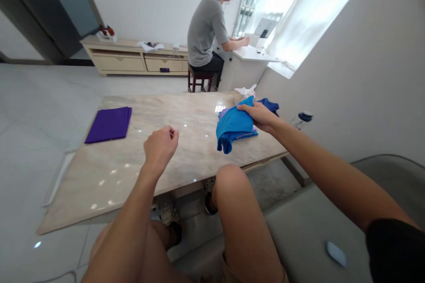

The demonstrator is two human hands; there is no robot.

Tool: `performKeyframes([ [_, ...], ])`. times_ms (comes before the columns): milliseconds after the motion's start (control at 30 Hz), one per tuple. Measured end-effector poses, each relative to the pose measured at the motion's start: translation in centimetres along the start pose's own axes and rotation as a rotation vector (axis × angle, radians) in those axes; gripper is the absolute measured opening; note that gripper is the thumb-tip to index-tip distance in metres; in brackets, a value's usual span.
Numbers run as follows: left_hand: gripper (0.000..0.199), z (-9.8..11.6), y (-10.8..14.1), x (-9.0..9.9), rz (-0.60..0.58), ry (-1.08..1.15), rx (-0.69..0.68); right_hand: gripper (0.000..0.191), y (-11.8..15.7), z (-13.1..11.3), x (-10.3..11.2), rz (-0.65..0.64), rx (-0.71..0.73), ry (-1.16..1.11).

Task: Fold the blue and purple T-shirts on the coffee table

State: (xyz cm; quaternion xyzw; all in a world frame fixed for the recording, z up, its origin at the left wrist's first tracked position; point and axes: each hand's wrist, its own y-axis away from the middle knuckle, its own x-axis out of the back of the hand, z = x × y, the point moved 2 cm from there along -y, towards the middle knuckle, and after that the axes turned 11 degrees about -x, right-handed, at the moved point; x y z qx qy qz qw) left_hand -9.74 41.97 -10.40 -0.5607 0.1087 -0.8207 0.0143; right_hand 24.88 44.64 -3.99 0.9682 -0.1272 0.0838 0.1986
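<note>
You've got your right hand (260, 116) on a crumpled blue garment (234, 126), fingers (247, 108) pressed together on top (can't tell if they're pinching), and your left hand (160, 149) curled and empty above the marble table (195, 152). That table holds one folded purple cloth (109, 124), one darker blue piece (269, 105) and one white bag (245, 91), while a co-worker (207, 31) sits beyond at a white counter (247, 59).
</note>
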Motion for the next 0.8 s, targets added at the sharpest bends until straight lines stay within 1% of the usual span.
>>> performKeyframes([
  [100,0.034,1.1,-0.6,-0.8,0.010,0.022,-0.023,0.018,-2.9,-2.5,3.3,0.155,0.106,-0.113],
  [167,0.034,1.9,-0.9,-1.2,-0.006,0.025,-0.030,0.019,-5.3,-3.9,5.2,0.226,0.198,-0.200],
  [233,0.034,2.7,-1.1,-1.6,-0.021,0.017,-0.034,0.019,-7.6,-4.2,6.7,0.267,0.281,-0.262],
  [267,0.035,3.1,-1.2,-1.7,-0.027,0.012,-0.034,0.020,-8.5,-3.7,7.2,0.286,0.303,-0.280],
  [300,0.035,3.5,-1.3,-1.9,-0.032,0.008,-0.033,0.022,-9.1,-2.6,7.5,0.310,0.303,-0.292],
  [333,0.035,3.8,-1.4,-2.0,-0.036,0.006,-0.030,0.025,-9.5,-0.9,7.6,0.331,0.281,-0.299],
  [400,0.034,4.3,-1.6,-2.4,-0.043,0.004,-0.022,0.031,-9.1,3.8,7.3,0.354,0.162,-0.300],
  [467,0.033,4.5,-2.0,-2.8,-0.050,-0.008,-0.021,0.028,-7.5,9.7,6.6,0.295,-0.059,-0.258],
  [533,0.032,4.6,-2.4,-3.2,-0.051,-0.037,-0.022,0.018,-4.9,15.3,6.4,0.224,-0.263,-0.183],
  [600,0.032,4.7,-2.4,-3.2,-0.058,-0.077,-0.033,0.017,-2.0,19.3,7.2,0.208,-0.333,-0.161],
  [633,0.032,4.8,-2.0,-3.1,-0.070,-0.096,-0.049,0.017,-0.7,20.6,7.9,0.195,-0.349,-0.154],
  [700,0.031,5.3,-0.2,-2.6,-0.093,-0.103,-0.102,0.017,1.8,22.1,9.7,0.140,-0.337,-0.118],
  [733,0.030,5.6,1.5,-2.1,-0.099,-0.075,-0.140,0.018,2.9,22.2,10.7,0.100,-0.309,-0.088],
  [800,0.027,6.3,6.2,-0.9,-0.080,0.054,-0.218,0.026,5.4,21.3,13.0,0.039,-0.208,-0.024],
])
